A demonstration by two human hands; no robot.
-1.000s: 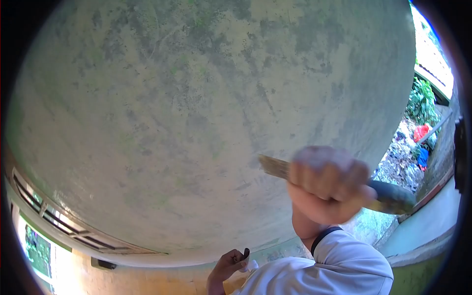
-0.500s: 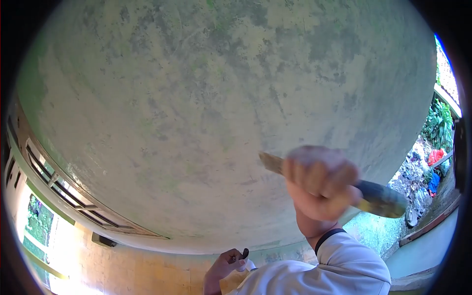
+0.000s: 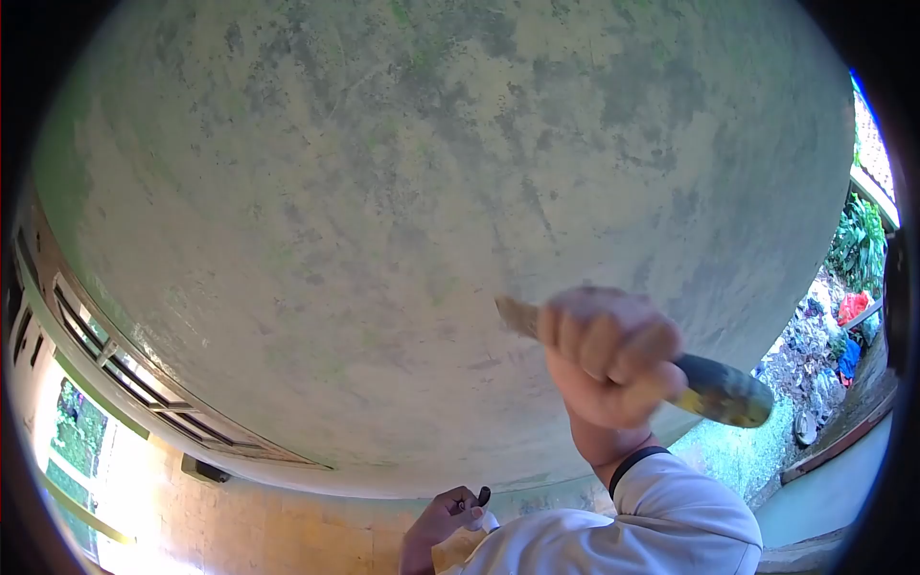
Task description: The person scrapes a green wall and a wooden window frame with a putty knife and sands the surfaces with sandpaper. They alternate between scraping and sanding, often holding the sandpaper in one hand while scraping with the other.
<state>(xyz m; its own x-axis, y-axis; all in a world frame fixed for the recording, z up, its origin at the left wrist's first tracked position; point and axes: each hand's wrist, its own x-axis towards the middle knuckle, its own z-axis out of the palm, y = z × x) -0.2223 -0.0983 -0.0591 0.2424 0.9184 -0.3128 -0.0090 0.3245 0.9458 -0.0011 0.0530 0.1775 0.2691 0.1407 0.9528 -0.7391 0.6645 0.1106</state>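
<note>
My right hand (image 3: 613, 359) is wrapped round a scraper, its fingers closed and slightly blurred. The scraper's dark handle with yellow patches (image 3: 728, 391) sticks out to the right of the fist. On the other side, its brownish, worn blade (image 3: 517, 316) points up and left at the patchy wall (image 3: 383, 240); whether it touches cannot be told. Low in the view, my left hand (image 3: 439, 520) is closed around a small dark rod-like thing (image 3: 483, 496), mostly hidden by the fingers. Something white shows beside it.
A wooden-framed window (image 3: 172, 407) runs along the wall's lower left. A small dark box (image 3: 204, 469) sits on the yellowish tiled surface (image 3: 287, 522). Rubble and litter (image 3: 815, 383) lie outside at the right, near green plants (image 3: 860, 244).
My right hand and the scraper have shifted slightly to the left. My left hand keeps its grip and has barely moved.
</note>
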